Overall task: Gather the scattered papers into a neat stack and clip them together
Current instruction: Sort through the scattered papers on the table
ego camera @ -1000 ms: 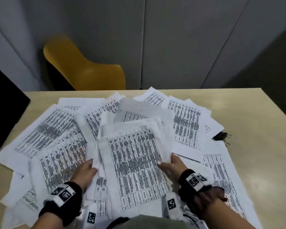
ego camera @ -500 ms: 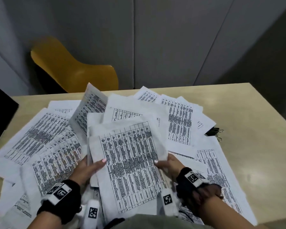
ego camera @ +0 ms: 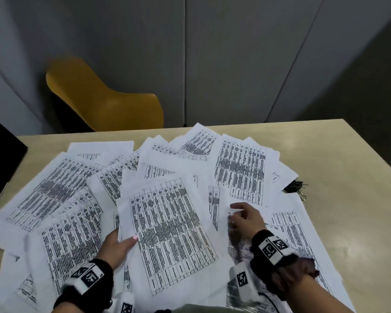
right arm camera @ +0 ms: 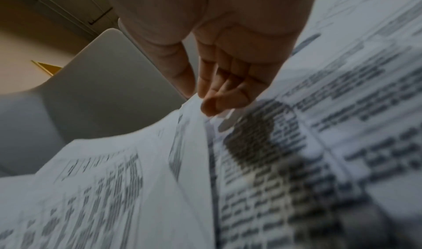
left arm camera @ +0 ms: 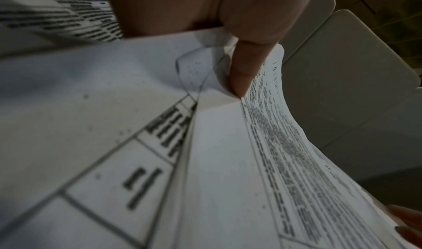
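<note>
Printed sheets of paper (ego camera: 61, 190) lie scattered and overlapping over the table (ego camera: 352, 168). My left hand (ego camera: 127, 240) grips the left edge of a small gathered stack (ego camera: 167, 222) in the middle, thumb on top. The left wrist view shows the thumb (left arm camera: 242, 68) pressing on the stack (left arm camera: 228, 162), with the other fingers hidden beneath. My right hand (ego camera: 234, 211) is off the stack, to its right. There its thumb and fingertips (right arm camera: 214, 104) pinch the raised edge of a loose sheet (right arm camera: 189, 126). A black binder clip (ego camera: 295, 187) lies at the right, half under a sheet.
A yellow chair (ego camera: 104, 102) stands behind the table's far edge against grey wall panels. A black object (ego camera: 2, 159) covers the table's left edge. Bare tabletop shows to the right of the papers and the clip.
My right hand has let go of the stack's right edge and moved right and farther out onto a loose sheet. The sheet that stood up left of the stack has dropped flat.
</note>
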The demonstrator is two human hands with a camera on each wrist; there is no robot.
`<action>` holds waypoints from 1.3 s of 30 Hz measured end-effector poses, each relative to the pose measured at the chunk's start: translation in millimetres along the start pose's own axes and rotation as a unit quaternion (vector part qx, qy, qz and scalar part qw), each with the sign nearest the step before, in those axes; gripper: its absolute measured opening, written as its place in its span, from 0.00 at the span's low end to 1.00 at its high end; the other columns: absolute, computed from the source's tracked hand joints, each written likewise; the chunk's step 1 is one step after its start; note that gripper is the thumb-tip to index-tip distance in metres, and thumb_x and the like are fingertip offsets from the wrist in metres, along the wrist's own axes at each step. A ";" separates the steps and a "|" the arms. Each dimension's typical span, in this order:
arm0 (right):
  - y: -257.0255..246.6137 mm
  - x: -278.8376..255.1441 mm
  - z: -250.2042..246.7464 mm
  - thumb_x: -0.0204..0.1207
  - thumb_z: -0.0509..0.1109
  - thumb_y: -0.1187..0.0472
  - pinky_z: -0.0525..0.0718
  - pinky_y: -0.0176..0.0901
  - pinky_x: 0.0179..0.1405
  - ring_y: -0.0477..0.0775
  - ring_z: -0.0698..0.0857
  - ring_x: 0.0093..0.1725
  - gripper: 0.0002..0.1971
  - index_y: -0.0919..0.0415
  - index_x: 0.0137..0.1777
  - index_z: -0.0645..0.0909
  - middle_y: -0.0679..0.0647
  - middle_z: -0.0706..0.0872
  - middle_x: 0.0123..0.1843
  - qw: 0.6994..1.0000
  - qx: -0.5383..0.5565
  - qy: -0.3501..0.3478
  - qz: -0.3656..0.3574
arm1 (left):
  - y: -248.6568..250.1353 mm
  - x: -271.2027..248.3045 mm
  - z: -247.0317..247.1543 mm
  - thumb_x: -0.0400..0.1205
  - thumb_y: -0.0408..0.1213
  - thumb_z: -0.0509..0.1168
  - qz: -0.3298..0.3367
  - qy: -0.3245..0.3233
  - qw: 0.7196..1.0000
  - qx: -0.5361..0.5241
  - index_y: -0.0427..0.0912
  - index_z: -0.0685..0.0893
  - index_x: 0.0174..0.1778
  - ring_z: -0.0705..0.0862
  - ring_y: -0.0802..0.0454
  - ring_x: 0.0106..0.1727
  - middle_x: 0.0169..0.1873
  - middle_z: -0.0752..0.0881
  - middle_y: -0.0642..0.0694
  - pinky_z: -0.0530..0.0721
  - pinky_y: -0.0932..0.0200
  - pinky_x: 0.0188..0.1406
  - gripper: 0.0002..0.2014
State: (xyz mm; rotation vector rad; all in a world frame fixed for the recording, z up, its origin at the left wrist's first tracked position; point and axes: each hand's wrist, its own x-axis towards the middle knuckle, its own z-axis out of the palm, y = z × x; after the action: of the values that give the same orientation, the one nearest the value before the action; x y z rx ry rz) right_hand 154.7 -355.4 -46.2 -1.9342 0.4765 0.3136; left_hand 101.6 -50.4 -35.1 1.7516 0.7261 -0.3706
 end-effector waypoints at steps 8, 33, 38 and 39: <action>0.8 26.2 -28.1 0.72 0.68 0.66 0.76 0.48 0.56 0.65 0.79 0.56 0.17 0.58 0.62 0.80 0.66 0.80 0.59 0.972 -0.154 0.174 -0.043 | 2.1 -3.8 3.9 0.82 0.31 0.63 0.012 0.000 1.000 0.008 0.33 0.70 0.73 0.73 0.50 0.56 0.69 0.77 0.35 0.70 0.50 0.66 0.22; -10.9 14.0 -23.6 0.77 0.67 0.67 0.80 0.46 0.43 0.58 0.81 0.46 0.33 0.47 0.77 0.57 0.68 0.73 0.72 0.997 -0.027 0.067 0.032 | -5.3 5.4 4.8 0.82 0.31 0.62 0.017 -0.003 0.999 -0.043 0.36 0.71 0.72 0.76 0.47 0.56 0.61 0.80 0.40 0.70 0.50 0.64 0.21; 1.6 -17.0 -37.5 0.75 0.66 0.73 0.72 0.56 0.69 0.68 0.73 0.72 0.35 0.53 0.79 0.57 0.58 0.64 0.80 0.993 -0.094 -0.070 -0.002 | -5.1 4.5 3.7 0.82 0.31 0.63 0.008 0.008 0.999 -0.041 0.38 0.70 0.74 0.76 0.41 0.66 0.65 0.78 0.41 0.68 0.45 0.69 0.23; 4.2 -21.2 -37.6 0.74 0.66 0.73 0.66 0.54 0.73 0.64 0.68 0.77 0.37 0.53 0.79 0.56 0.53 0.59 0.82 0.990 -0.104 -0.097 -0.014 | -5.2 4.8 3.4 0.82 0.31 0.63 0.003 0.005 0.999 -0.042 0.38 0.69 0.74 0.76 0.42 0.65 0.65 0.78 0.42 0.68 0.45 0.69 0.23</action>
State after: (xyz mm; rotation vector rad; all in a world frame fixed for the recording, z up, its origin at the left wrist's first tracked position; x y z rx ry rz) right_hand 134.0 -387.5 -25.7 -2.0842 0.2978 0.5450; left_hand 102.3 -51.5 -42.9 1.6772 0.7341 -0.3226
